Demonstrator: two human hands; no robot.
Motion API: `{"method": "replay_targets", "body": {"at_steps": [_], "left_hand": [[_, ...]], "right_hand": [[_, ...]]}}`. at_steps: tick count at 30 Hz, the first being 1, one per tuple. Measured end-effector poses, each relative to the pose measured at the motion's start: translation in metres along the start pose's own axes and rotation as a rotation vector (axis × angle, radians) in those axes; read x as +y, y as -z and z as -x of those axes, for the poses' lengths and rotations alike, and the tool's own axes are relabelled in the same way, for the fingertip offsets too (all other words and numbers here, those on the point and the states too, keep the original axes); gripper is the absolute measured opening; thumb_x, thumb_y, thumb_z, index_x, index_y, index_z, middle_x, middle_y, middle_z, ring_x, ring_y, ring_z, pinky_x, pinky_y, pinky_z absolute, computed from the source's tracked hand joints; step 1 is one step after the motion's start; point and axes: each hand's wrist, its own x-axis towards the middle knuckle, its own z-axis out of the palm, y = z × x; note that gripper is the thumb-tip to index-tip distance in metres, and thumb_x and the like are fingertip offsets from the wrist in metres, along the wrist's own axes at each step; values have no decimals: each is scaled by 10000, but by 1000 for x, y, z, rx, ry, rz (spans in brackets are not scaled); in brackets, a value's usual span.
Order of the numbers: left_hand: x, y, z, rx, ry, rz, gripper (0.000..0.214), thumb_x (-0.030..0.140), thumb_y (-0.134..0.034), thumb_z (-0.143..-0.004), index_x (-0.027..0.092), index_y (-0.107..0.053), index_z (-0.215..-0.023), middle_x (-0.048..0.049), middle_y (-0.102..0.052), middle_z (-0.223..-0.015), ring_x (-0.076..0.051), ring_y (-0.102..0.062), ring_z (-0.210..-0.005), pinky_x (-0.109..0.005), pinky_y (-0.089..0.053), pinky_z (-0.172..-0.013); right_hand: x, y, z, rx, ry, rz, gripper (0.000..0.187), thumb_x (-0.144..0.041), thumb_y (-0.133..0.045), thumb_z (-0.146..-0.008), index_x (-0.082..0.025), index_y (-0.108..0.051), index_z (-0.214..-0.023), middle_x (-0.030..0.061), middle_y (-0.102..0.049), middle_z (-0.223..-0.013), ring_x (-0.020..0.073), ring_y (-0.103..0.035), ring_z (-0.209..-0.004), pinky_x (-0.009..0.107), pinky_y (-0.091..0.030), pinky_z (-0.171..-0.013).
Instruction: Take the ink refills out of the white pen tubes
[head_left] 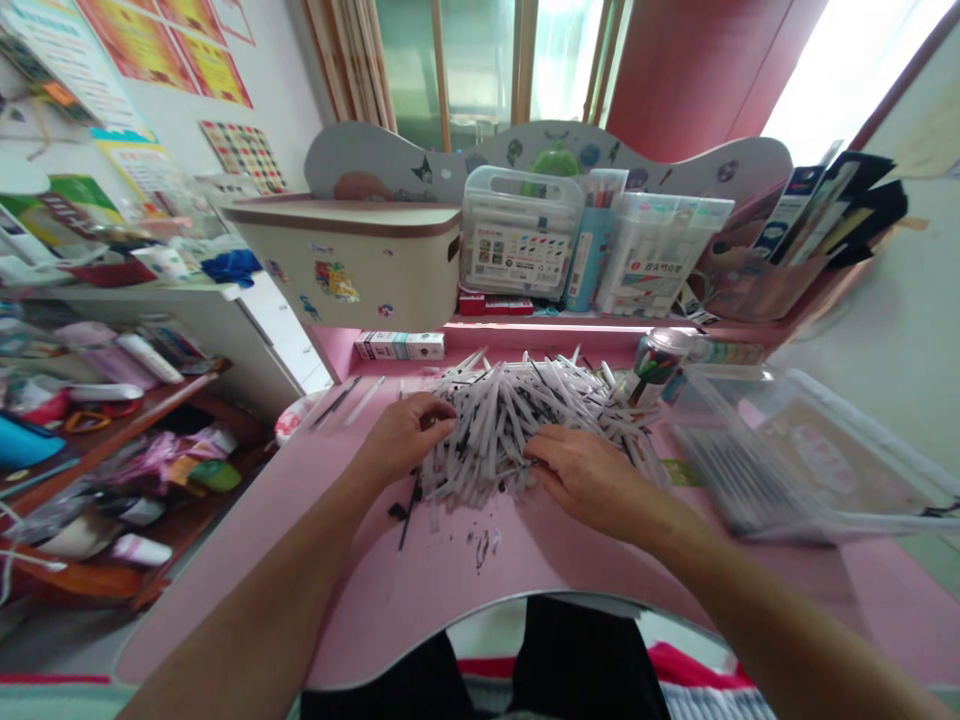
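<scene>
In the head view, I have the bench below me, its curved front edge nearest. The pile of thin whitish tubes sits around the middle of the bench, nearer the back edge than the front, with some dark sticks mixed in.

I have the left hand at the pile's left side, fingers curled and thumb pointing in toward the tubes. I see a small gap between thumb and fingers, but I cannot tell whether it has hold of a tube. I have the right hand at the pile's front right, fingers bent, tips against the tubes; I cannot tell whether it grips any.

Toward the bench's left edge I see dark sticks and a pale stick lying apart from the pile. Another dark stick lies just in front of the pile's left side, a black scrap beside it. Dark specks lie between the pile and the front edge.

By the back edge, I see a small box on the left and a clear jar of pens on the right. A clear plastic container takes up the bench's right side, with slim grey sticks at its left end.
</scene>
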Motion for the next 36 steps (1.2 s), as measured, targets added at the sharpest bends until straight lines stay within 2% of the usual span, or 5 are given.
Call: {"method": "replay_targets", "body": {"at_steps": [7, 16, 22, 31, 36], "left_hand": [[14, -21, 4, -25, -240, -372, 233, 358, -750, -726, 239, -750, -927, -84, -755, -891, -325, -594, -909, -450, -407, -858], [21, -28, 2, -173, -132, -438, 280, 299, -664, -801, 185, -708, -1054, -65, -740, -804, -300, -603, -844, -425, -402, -809], [25, -21, 1, -67, -40, -336, 254, 158, -604, -742, 173, -687, -982, -23, -685, -727, -227, -594, -763, -361, -416, -762], [16, -3, 1, 29, 281, 927, 387, 196, -728, -724, 175, -651, -1103, 38, -570, -730, -43, -371, -479, -164, -240, -412], [18, -4, 3, 9, 283, 1223, 324, 124, -769, -693, 131, -693, -1008, 3, -614, -824, -35, -496, -559, -133, -385, -469]], "right_hand": [[-3, -12, -3, 20, 4, -25, 100, -145, -564, -912, -157, -663, -908, 56, -655, -903, 189, -615, -840, 290, -400, -724], [8, -25, -2, 182, 9, -88, 104, -121, -576, -906, -153, -667, -946, 63, -654, -913, 196, -618, -836, 300, -441, -751], [11, -30, -1, 263, 16, -147, 123, -109, -561, -903, -148, -665, -954, 63, -649, -911, 199, -612, -834, 312, -459, -757], [5, -37, -3, 351, 118, -67, 117, -122, -600, -880, -153, -709, -911, 82, -609, -938, 213, -540, -885, 336, -450, -786], [-7, -45, -5, 360, 182, 18, 47, -167, -673, -846, -166, -717, -864, 80, -592, -939, 223, -492, -894, 361, -414, -804]]}}
